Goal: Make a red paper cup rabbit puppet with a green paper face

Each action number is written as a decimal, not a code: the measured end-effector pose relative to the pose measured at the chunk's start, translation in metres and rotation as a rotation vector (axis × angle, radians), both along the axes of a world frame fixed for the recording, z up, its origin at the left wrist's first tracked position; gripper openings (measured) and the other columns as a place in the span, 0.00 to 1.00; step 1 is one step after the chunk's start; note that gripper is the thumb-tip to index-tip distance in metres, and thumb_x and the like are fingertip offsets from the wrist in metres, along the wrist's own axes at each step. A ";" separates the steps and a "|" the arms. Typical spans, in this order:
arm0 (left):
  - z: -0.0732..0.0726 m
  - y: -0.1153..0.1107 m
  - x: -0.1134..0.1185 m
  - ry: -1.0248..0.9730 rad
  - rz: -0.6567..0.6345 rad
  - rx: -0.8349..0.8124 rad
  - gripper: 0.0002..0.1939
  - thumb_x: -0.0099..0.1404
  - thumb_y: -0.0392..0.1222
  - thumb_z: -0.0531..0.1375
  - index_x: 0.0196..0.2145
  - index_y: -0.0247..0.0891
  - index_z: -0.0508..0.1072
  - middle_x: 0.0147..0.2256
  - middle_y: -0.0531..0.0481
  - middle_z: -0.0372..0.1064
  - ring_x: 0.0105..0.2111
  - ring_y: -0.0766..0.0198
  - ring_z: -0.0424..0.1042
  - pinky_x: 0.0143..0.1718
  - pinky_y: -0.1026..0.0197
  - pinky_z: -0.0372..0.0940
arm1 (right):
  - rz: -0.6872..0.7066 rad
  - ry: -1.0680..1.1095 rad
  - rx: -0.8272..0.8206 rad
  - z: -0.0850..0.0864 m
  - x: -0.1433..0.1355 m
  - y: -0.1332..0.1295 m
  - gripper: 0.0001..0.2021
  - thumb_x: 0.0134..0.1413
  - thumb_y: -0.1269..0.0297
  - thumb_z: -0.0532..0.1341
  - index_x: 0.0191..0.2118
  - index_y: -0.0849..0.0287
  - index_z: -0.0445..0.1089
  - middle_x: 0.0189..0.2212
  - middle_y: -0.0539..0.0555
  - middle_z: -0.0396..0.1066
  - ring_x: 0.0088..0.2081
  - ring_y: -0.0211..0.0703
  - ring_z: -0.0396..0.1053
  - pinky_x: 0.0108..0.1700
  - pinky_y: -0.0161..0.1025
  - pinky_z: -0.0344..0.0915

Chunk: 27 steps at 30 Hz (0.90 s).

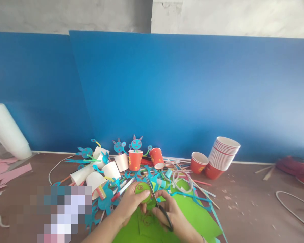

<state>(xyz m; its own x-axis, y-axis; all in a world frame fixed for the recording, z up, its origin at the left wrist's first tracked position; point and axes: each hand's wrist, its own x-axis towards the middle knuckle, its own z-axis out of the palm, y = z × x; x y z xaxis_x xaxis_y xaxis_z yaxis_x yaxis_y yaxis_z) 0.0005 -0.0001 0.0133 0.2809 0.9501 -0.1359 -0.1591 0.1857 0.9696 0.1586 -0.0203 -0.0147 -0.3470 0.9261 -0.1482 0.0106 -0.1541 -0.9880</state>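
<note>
My left hand (131, 204) pinches a round green paper cutout (142, 193) with a small drawing on it, the thumb lying across its face. In my right hand (173, 212) is a pair of scissors (162, 212) with black handles. Their blades point up and away, right beside the cutout's right edge; whether they touch it I cannot tell. Under both hands lie sheets of green paper (196, 216), one with a drawn outline partly covered by my fingers. Blue paper scraps (105, 202) and a red-and-white marker (123, 189) are just left of my left hand.
Behind my hands stand red paper cups (135, 160) and white cups (111, 170), some with blue paper animal figures (136, 143). A tall cup stack (224, 155) leans at the right, beside a single cup (199, 162). A coiled clear tube (182, 180) lies among straws. A blue panel (182, 94) backs the table.
</note>
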 end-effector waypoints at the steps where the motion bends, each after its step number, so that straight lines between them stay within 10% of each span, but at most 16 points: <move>1: -0.001 0.001 -0.001 0.011 -0.005 0.005 0.13 0.53 0.48 0.63 0.29 0.35 0.70 0.24 0.53 0.68 0.13 0.72 0.60 0.17 0.66 0.58 | 0.004 0.001 0.004 0.000 0.001 0.000 0.26 0.40 0.45 0.67 0.36 0.56 0.56 0.10 0.35 0.54 0.09 0.25 0.47 0.09 0.23 0.46; 27: -0.007 0.012 -0.007 -0.043 0.032 -0.018 0.14 0.48 0.45 0.67 0.26 0.34 0.68 0.19 0.59 0.59 0.16 0.75 0.54 0.16 0.69 0.49 | -0.111 -0.071 -0.003 0.002 0.002 0.005 0.24 0.38 0.49 0.68 0.34 0.56 0.56 0.09 0.35 0.55 0.09 0.28 0.50 0.09 0.24 0.47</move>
